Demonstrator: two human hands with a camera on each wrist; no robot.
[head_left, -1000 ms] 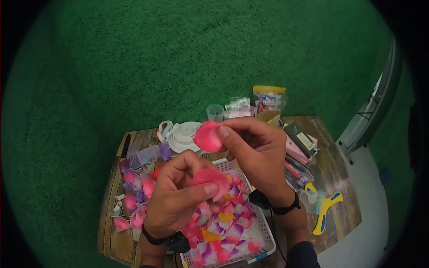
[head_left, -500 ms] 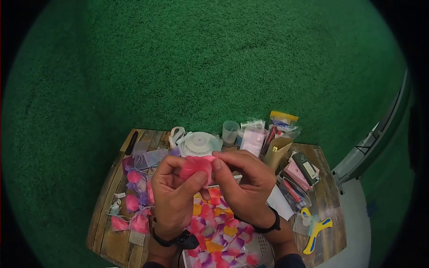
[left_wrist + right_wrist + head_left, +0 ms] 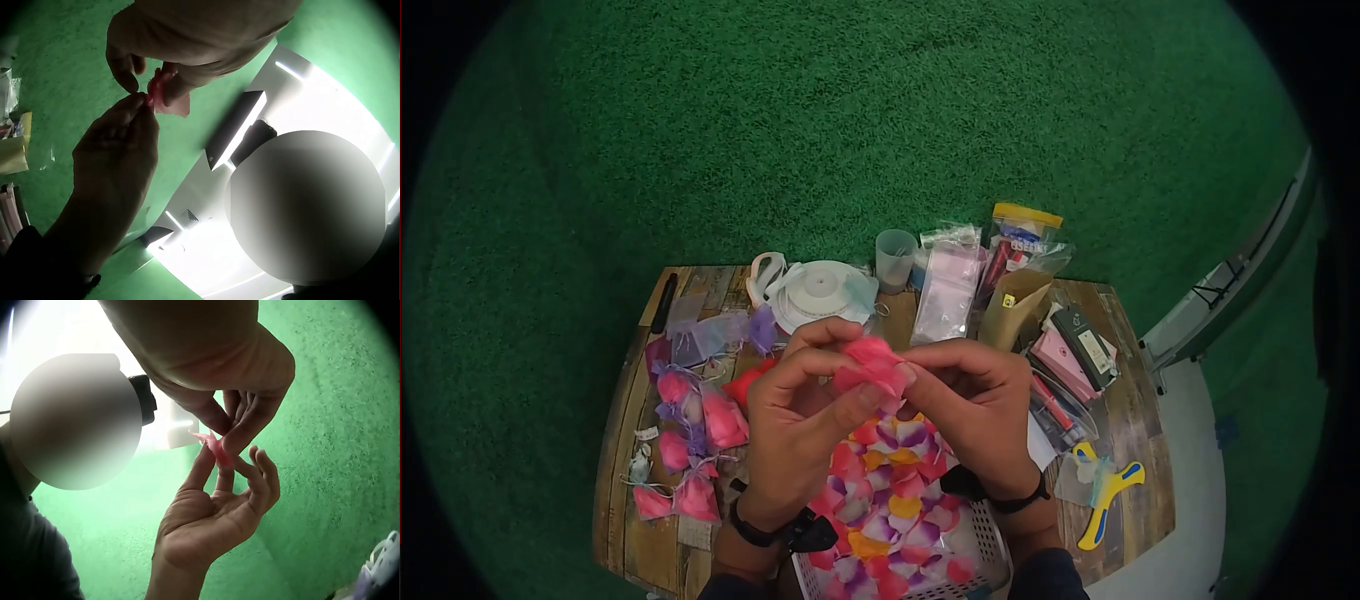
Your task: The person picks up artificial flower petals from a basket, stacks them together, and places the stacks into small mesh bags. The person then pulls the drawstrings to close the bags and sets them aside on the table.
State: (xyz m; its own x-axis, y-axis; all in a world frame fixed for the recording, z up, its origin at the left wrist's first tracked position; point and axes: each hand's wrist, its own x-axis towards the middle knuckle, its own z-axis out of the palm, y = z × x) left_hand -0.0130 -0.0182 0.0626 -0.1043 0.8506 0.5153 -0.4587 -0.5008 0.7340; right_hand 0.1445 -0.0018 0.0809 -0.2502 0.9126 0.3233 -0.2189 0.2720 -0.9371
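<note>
Pink fabric petals [image 3: 875, 372], bunched together, are held between both hands above a basket. My left hand [image 3: 795, 425] pinches them between thumb and fingers from the left. From the other side, the thumb and forefinger of my right hand [image 3: 975, 405] grip their edge. In the left wrist view the pink cloth [image 3: 167, 97] pokes out between the fingers. The right wrist view shows the petals [image 3: 215, 447] where the fingertips of both hands meet. Below, a white basket [image 3: 998, 555] holds many loose petals [image 3: 895, 500] in pink, purple-white and orange.
Sheer pouches [image 3: 697, 497] filled with pink petals lie on the wooden table's left side. Along the back are a white ribbon spool [image 3: 825, 288], a clear cup [image 3: 895, 262] and plastic sleeves [image 3: 948, 295]. A yellow-blue three-armed piece [image 3: 1108, 500] and boxes [image 3: 1085, 345] sit at right.
A second ago each hand held a separate pink petal, apart from the other. The hands have come together, and the petals now overlap in one bunch between them.
</note>
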